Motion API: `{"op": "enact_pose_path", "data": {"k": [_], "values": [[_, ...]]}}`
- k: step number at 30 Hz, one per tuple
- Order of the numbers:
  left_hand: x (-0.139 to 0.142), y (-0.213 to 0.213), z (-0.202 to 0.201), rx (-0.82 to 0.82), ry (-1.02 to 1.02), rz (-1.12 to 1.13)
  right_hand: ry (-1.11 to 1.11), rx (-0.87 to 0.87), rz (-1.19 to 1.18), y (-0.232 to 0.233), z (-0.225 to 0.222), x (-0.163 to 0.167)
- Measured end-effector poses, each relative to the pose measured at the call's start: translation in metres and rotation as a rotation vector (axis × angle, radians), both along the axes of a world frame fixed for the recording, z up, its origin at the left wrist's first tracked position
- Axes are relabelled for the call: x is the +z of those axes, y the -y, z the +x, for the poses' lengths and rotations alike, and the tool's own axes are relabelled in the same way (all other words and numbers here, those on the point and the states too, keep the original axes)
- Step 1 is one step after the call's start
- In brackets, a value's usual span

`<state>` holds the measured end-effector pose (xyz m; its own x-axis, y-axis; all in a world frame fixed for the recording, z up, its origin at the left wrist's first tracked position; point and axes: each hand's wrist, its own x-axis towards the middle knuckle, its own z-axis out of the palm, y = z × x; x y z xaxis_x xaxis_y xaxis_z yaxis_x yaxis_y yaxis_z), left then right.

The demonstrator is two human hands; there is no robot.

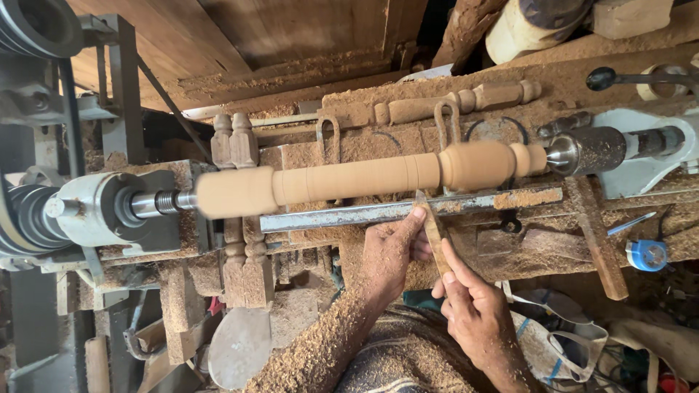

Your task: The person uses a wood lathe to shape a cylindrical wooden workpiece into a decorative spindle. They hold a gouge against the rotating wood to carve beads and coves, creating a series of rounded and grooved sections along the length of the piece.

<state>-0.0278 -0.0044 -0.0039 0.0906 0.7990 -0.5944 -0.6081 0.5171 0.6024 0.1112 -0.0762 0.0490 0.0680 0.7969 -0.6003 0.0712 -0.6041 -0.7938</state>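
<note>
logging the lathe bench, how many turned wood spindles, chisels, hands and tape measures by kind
Turned wood spindles: 2, one on the lathe, one lying behind
Chisels: 1
Hands: 2, left hand, right hand
Blue tape measures: 1
Total: 6

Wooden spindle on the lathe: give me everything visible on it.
The wooden spindle is pale, bare turned wood, lying horizontally between the lathe's left drive end and the right centre. Its left end is a thick plain cylinder; the middle is a slimmer shaft with faint ring lines; the right end swells into a bulb, then smaller beads. Its outline looks slightly blurred. A chisel, held by the left hand and right hand, meets its underside near the bulb, over the metal tool rest.
</note>
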Motion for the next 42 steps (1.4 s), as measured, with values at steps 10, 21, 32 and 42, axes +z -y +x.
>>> {"op": "enact_pose_path", "data": {"k": [10,21,32,42], "values": [[0.011,-0.002,-0.003,-0.027,-0.084,-0.009,-0.102,-0.072,0.041,0.008,-0.009,-0.005],[0.005,-0.001,0.003,0.029,0.036,-0.003,-0.017,0.019,0.027,-0.003,0.005,0.003],[0.001,0.003,-0.005,-0.048,-0.04,0.02,0.008,0.02,0.054,0.003,0.002,-0.005],[0.007,0.001,-0.003,-0.018,-0.137,-0.003,-0.048,-0.077,0.014,0.007,-0.017,-0.001]]}}
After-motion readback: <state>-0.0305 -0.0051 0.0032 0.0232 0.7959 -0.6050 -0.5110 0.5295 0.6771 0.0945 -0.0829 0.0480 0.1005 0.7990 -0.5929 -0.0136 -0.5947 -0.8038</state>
